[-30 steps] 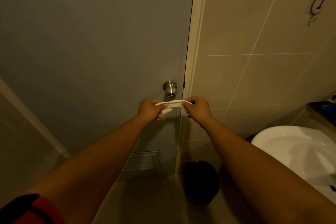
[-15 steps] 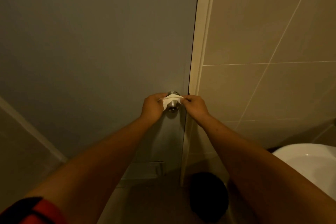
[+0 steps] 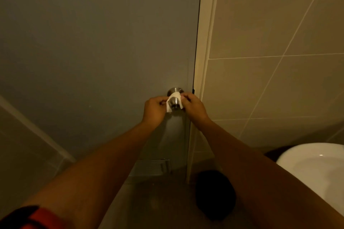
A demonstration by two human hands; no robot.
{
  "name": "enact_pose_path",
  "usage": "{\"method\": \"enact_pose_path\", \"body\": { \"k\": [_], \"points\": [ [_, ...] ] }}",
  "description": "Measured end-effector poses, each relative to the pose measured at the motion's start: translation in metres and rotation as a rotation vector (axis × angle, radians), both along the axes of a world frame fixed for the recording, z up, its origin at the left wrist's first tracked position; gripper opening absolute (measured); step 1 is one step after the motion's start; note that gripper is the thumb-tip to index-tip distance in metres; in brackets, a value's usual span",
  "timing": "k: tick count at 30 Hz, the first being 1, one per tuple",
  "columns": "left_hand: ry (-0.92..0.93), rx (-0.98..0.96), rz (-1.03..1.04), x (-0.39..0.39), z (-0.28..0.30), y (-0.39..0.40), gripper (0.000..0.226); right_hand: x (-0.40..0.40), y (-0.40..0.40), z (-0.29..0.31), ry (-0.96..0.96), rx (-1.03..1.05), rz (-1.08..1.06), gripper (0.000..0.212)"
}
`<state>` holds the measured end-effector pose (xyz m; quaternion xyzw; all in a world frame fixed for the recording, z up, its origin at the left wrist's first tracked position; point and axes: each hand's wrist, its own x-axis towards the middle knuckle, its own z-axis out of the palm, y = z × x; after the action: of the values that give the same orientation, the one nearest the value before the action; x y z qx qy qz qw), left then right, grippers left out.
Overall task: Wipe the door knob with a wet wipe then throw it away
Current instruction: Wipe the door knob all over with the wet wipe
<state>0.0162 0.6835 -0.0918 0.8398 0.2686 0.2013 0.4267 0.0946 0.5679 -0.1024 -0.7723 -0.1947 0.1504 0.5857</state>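
**Wipe slung over knob**

Wipe (image 3: 172, 100) draped over the neck of the knob (image 3: 175, 102) on the door (image 3: 93, 61). Thin, limp, likely slick; best held by its ends. Left hand (image 3: 155, 108) and right hand (image 3: 193, 107) each pinch one end, fingers closed. Arms outstretched, wrists level. Dark bin (image 3: 215, 195), probably, on floor below.

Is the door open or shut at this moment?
Shut, apparently: the door edge lies along the frame with only a thin dark seam between them. Whether it is latched cannot be told.
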Motion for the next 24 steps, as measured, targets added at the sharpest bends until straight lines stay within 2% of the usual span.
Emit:
{"method": "enact_pose_path", "body": {
  "k": [2, 4, 8, 10, 11, 13, 15, 18, 20, 24],
  "points": [
    [0.040, -0.051, -0.010, -0.001, -0.002, 0.001, 0.027, 0.001, 0.003, 0.003, -0.142, -0.050, 0.024, 0.029],
    [0.041, -0.086, -0.011, -0.002, -0.001, -0.002, 0.027, 0.001, 0.005, 0.005, -0.153, -0.072, 0.017, 0.030],
    [-0.033, -0.113, -0.014, -0.003, 0.008, -0.010, 0.035, -0.002, 0.005, -0.005, 0.228, 0.057, -0.041, 0.027],
    [-0.024, -0.134, -0.013, -0.002, 0.010, -0.011, 0.036, -0.004, 0.005, -0.009, 0.346, 0.118, -0.043, 0.029],
    [-0.003, -0.135, -0.016, -0.001, 0.009, -0.010, 0.036, -0.006, 0.005, -0.009, 0.312, 0.105, -0.046, 0.029],
    [0.048, -0.154, -0.014, 0.001, 0.010, -0.009, 0.036, -0.006, 0.004, -0.006, 0.119, 0.022, -0.053, 0.029],
    [0.050, -0.244, -0.013, 0.001, 0.011, -0.009, 0.036, -0.003, 0.003, -0.003, -0.045, -0.049, -0.030, 0.032],
    [0.026, -0.288, 0.010, 0.001, 0.010, -0.009, 0.035, 0.002, 0.001, -0.003, -0.140, -0.104, 0.029, 0.032],
    [-0.014, -0.245, 0.015, 0.000, 0.010, -0.009, 0.034, 0.002, 0.000, -0.006, -0.055, -0.059, 0.028, 0.030],
    [0.019, -0.205, -0.007, -0.002, 0.015, -0.010, 0.034, -0.005, -0.001, -0.012, 0.268, 0.067, -0.013, 0.033]
  ]
}}
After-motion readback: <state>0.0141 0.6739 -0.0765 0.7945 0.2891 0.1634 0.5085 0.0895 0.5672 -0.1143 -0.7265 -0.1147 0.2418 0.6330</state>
